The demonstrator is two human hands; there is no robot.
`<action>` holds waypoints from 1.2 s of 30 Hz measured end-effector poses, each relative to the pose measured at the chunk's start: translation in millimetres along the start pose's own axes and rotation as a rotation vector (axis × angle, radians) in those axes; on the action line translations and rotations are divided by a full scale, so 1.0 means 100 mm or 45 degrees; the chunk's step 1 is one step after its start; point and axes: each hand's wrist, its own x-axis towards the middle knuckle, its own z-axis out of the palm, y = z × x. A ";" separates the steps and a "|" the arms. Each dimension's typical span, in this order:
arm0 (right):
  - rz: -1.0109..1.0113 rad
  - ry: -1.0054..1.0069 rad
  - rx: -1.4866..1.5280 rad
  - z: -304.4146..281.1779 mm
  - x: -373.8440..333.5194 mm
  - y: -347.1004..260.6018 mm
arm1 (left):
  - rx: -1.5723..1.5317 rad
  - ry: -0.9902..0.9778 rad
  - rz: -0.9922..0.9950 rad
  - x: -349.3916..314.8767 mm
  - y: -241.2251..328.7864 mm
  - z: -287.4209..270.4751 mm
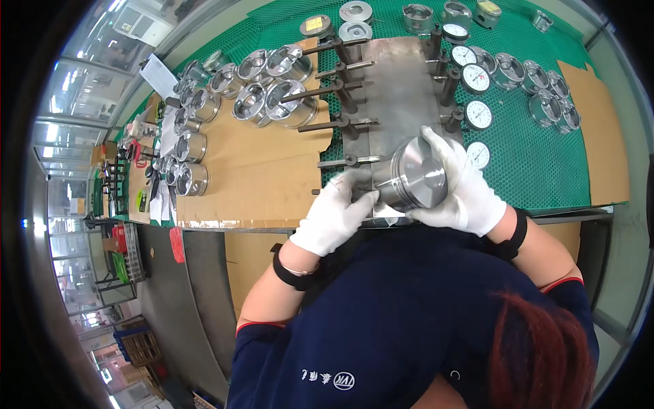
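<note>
The white-gloved left hand (337,213) and white-gloved right hand (466,194) have fingers clamped on one cylindrical silver metal piston (419,176).

There are two hands, the left hand (336,215) and the right hand (470,198), and one held piston (426,178). Five dials (478,114) stand right of one steel plate (400,88). Five pistons (291,102) cluster mid-left; those farther left crowd too tightly to count. Six pistons (545,108) group on the right. Seven round parts (417,18) line the far edge. Two wristbands (516,235), one clipboard (159,76) and two cardboard sheets (252,180) on the bench (524,180) also show.
</note>
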 end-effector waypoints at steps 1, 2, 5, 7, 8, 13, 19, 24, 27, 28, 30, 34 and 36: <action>0.000 0.010 -0.090 0.02 0.03 0.02 | 0.242 0.144 0.082 0.01 -0.04 0.02; 0.001 0.019 -0.180 0.04 0.06 0.04 | 0.484 0.287 0.167 0.03 -0.03 0.08; -0.008 0.012 -0.346 0.14 0.13 -0.01 | 0.664 0.208 0.790 0.21 -0.06 0.15; -0.070 0.016 -0.371 0.16 0.16 0.00 | 0.863 0.257 0.860 0.34 -0.08 0.24; -0.066 0.030 -0.283 0.14 0.14 0.00 | 0.962 0.282 0.893 0.40 -0.11 0.28; 0.426 -0.088 0.245 0.06 -0.23 0.13 | 0.908 0.377 1.020 0.60 -0.24 0.33; 1.141 -0.220 1.077 0.18 -0.35 0.21 | 0.771 0.370 1.039 0.79 -0.25 0.33; 1.115 -0.245 1.086 0.18 -0.36 0.26 | 0.694 0.376 0.964 0.84 -0.25 0.34; 1.089 -0.237 1.083 0.21 -0.38 0.31 | 0.706 0.363 0.979 0.86 -0.24 0.33; 1.078 -0.234 1.083 0.21 -0.38 0.32 | 0.726 0.369 0.998 0.86 -0.24 0.33; 1.113 -0.243 1.061 0.18 -0.35 0.26 | 0.764 0.381 1.037 0.86 -0.24 0.33; 1.126 -0.233 1.057 0.18 -0.36 0.26 | 0.733 0.371 0.998 0.86 -0.24 0.34; 1.082 -0.210 1.034 0.22 -0.40 0.32 | 0.715 0.393 1.007 0.86 -0.27 0.36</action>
